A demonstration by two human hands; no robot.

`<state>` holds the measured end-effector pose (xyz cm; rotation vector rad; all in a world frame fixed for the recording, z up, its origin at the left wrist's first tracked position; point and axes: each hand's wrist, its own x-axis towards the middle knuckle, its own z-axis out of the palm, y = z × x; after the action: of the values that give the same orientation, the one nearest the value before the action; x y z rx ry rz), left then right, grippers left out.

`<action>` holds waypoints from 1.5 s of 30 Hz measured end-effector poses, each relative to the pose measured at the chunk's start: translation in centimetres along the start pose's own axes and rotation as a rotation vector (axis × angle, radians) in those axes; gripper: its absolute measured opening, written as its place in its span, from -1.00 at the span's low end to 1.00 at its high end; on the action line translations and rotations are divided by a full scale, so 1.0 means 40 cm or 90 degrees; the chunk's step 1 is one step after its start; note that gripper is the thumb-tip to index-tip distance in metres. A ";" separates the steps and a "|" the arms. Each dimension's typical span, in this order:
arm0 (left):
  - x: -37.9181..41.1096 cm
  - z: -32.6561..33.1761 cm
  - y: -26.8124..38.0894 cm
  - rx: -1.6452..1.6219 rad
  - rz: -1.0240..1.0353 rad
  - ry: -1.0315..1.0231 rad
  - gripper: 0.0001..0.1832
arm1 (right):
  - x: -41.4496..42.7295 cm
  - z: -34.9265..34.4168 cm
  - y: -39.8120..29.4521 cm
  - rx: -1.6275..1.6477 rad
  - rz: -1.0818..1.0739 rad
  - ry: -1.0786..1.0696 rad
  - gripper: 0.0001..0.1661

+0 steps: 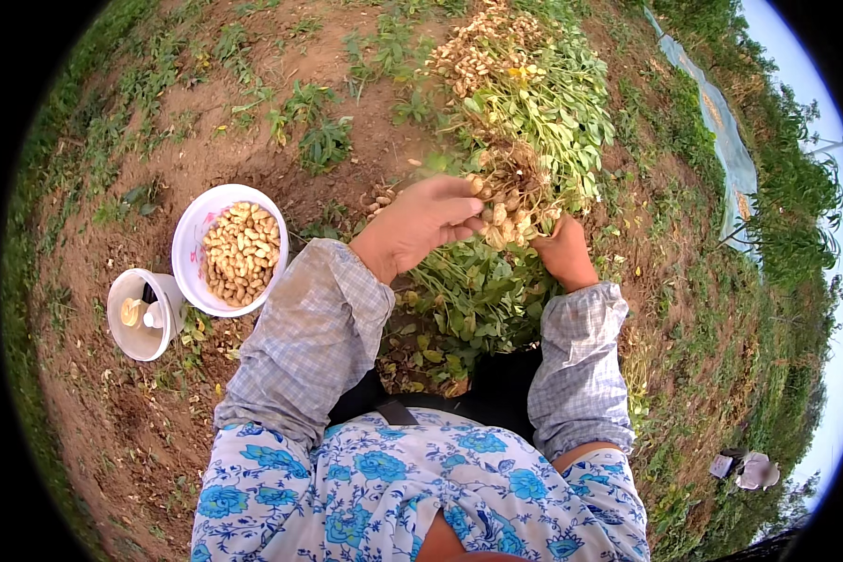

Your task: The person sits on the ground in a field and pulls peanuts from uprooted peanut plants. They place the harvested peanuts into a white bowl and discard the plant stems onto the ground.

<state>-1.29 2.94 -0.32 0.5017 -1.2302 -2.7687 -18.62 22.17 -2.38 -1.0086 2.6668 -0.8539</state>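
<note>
A bunch of uprooted peanut plants hangs before me, its roots and pale pods (507, 216) turned upward and its leaves (474, 288) below. My right hand (565, 249) is closed around the stems just under the pods. At the left side of the cluster is my left hand (428, 218), thumb and fingertips against the pods; whether it grips one cannot be made out. To my left stands a white bucket (183, 232) partly filled with picked peanuts (242, 249).
Beyond my hands lies a row of pulled peanut plants (548, 112) with pods (481, 53) exposed. A smaller white bucket (130, 344) with a few items inside stands beside the peanut bucket. A pale blue sheet (723, 133) stretches along the right. A person (755, 471) is far off, lower right.
</note>
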 end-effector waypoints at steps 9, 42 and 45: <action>-0.015 0.026 0.011 0.202 -0.017 0.079 -0.79 | 0.001 -0.004 -0.022 -0.103 -0.017 -0.020 -0.64; 0.001 -0.039 0.015 0.161 -0.025 -0.001 -0.87 | 0.003 -0.010 -0.083 -0.139 0.043 -0.129 -0.59; -0.015 -0.026 0.032 0.174 -0.047 -0.039 -0.88 | -0.005 -0.013 -0.101 -0.121 0.033 -0.118 -0.59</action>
<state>-0.47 1.44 0.13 0.4935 -1.6482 -2.7058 -16.41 20.08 0.32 -0.9987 2.6375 -0.4777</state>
